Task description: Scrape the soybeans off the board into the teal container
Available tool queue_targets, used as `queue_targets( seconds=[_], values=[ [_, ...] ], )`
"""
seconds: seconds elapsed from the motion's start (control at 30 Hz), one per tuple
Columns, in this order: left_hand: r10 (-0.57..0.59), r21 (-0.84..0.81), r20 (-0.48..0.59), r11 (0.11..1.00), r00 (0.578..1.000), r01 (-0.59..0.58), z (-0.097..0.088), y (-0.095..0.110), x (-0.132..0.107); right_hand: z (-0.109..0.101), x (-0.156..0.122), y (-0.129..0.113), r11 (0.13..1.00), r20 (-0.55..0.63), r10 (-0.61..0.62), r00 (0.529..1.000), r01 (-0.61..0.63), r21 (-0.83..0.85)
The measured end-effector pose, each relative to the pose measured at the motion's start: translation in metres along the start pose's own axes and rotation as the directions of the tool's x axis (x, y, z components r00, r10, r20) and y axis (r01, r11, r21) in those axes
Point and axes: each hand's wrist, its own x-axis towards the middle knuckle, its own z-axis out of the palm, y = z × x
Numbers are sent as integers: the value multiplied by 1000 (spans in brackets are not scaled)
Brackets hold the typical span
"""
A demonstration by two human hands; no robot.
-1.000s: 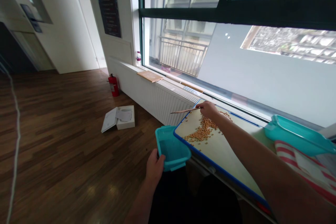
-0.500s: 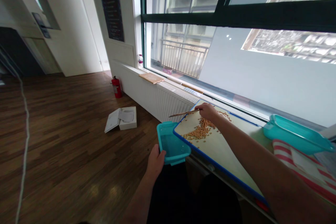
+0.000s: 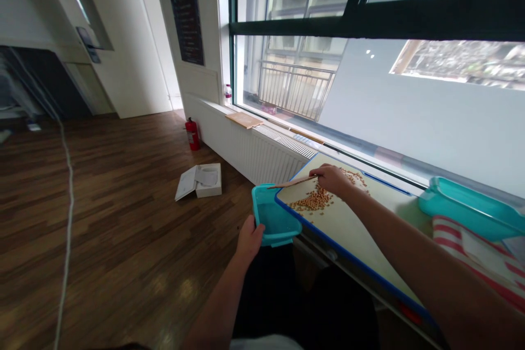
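My left hand (image 3: 249, 240) grips the near left rim of a turquoise plastic tub (image 3: 273, 224), thumb over the edge. The tub is held against the front left corner of a cream board (image 3: 353, 224) with a blue rim. My right hand (image 3: 331, 179) is closed on the end of a thin wooden strip (image 3: 291, 182), seen nearly edge-on. The strip points left across the board's corner, its tip above the tub's far rim. Small tan bean-like pieces (image 3: 314, 200) lie in a loose heap below and beside my right hand. No heap shows in the tub.
A second turquoise tub (image 3: 471, 205) and a red-and-white striped cloth (image 3: 455, 238) sit at the right. A radiator (image 3: 246, 145) runs under the window. An open white box (image 3: 209, 180), a red fire extinguisher (image 3: 192, 134) and a cable (image 3: 69, 202) are on the wooden floor.
The wooden strip has shifted slightly down and left relative to the board, its tip now over the tub's rim. The tub stays in my left hand. The whole view has swung a little.
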Motion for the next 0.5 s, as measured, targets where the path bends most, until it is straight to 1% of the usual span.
queue_targets(
  seconds=[0.17, 0.37, 0.5],
  values=[
    [34, 8, -22, 999, 999, -34, 4, -2, -3, -3, -13, -6, 997, 0, -60, 998, 60, 38],
    [7, -43, -27, 999, 1000, -8, 12, -1, -11, -7, -27, -15, 994, -25, -103, 994, 104, 40],
    [6, -48, -46, 999, 999, -8, 20, 1, -19, -14, -35, -22, 994, -2, -104, 995, 104, 20]
  ],
)
